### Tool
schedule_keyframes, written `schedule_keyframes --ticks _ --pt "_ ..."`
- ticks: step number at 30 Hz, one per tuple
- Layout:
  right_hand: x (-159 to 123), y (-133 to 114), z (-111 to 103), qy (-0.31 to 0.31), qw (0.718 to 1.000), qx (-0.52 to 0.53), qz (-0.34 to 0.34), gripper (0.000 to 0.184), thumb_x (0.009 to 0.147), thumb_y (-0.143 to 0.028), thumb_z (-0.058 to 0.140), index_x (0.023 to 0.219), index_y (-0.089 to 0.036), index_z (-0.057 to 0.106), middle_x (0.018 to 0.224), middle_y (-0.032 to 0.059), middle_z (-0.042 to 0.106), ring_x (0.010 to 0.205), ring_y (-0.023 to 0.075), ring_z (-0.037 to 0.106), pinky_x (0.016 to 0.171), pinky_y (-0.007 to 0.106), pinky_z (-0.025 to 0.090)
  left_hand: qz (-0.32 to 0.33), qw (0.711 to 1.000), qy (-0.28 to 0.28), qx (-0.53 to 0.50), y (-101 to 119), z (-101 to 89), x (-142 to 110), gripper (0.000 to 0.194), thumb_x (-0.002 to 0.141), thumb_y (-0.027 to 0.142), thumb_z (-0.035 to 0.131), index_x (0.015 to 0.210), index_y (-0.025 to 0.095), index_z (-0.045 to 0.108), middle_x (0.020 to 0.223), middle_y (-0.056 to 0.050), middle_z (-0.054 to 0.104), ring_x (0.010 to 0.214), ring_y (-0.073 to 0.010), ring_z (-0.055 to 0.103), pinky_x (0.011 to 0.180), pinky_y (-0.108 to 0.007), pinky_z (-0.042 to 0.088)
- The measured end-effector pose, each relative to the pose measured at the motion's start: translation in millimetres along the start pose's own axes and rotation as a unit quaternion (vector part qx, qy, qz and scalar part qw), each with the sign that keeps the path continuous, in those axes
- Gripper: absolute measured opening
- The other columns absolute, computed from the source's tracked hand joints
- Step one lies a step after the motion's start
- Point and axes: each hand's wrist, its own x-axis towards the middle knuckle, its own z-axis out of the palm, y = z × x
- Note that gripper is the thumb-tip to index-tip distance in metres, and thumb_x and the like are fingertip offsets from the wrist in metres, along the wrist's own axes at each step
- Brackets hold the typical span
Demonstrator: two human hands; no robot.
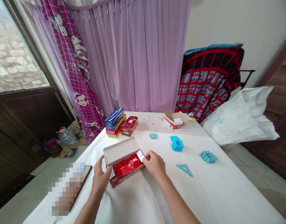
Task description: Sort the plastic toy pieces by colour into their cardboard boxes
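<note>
Both my hands hold an open red cardboard box [126, 177] near the front of the white-covered table [199, 193]. Its white-lined lid stands up at the far side. Red plastic building blocks [127, 167] lie inside it. My left hand [100, 178] grips the box's left side, and my right hand [154, 164] pinches its right corner by a small white flap. Several turquoise interlocking plastic pieces, including one stack [177, 144], lie to the right of my right hand, not touching it.
Stacked blue, yellow and red boxes [114, 118] stand at the table's far left, and an open red-and-white box [174, 119] stands at the far edge. A pixelated flat device [68, 189] lies at the left edge. A white plastic bag [238, 116] hangs beyond the right edge.
</note>
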Motion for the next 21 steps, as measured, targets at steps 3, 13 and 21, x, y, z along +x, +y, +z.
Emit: schedule_keyframes --ticks 3,13,21 --pt "-5.4 2.4 1.2 0.001 1.000 -0.001 -0.002 0.006 0.078 -0.029 0.056 0.078 -0.025 0.060 0.085 0.0002 0.072 0.081 0.0205 0.065 0.063 0.028 0.033 -0.005 0.999 -0.017 -0.027 1.6 0.3 0.9 0.059 0.080 0.039 0.054 0.137 0.026 0.046 0.141 -0.011 0.052 0.133 -0.0278 0.048 0.096 -0.040 0.048" --pt "2.3 19.2 8.7 0.042 0.997 0.017 -0.060 0.020 0.085 -0.042 0.052 0.086 -0.026 0.063 0.088 0.0010 0.072 0.079 0.0194 0.065 0.067 0.028 0.041 -0.024 0.998 -0.011 -0.064 1.2 1.5 -6.6 0.059 0.077 0.043 0.059 0.132 0.024 0.052 0.139 -0.013 0.052 0.132 -0.0287 0.049 0.100 -0.043 0.047" --pt "85.8 1.2 -10.7 0.007 0.988 0.034 -0.152 0.023 0.083 -0.032 0.053 0.094 -0.023 0.072 0.096 0.0048 0.075 0.088 0.0211 0.067 0.080 0.031 0.047 -0.002 0.999 -0.023 -0.042 11.5 -25.5 20.4 0.074 0.073 0.058 0.059 0.137 0.020 0.048 0.144 -0.016 0.050 0.133 -0.0312 0.048 0.101 -0.047 0.046"
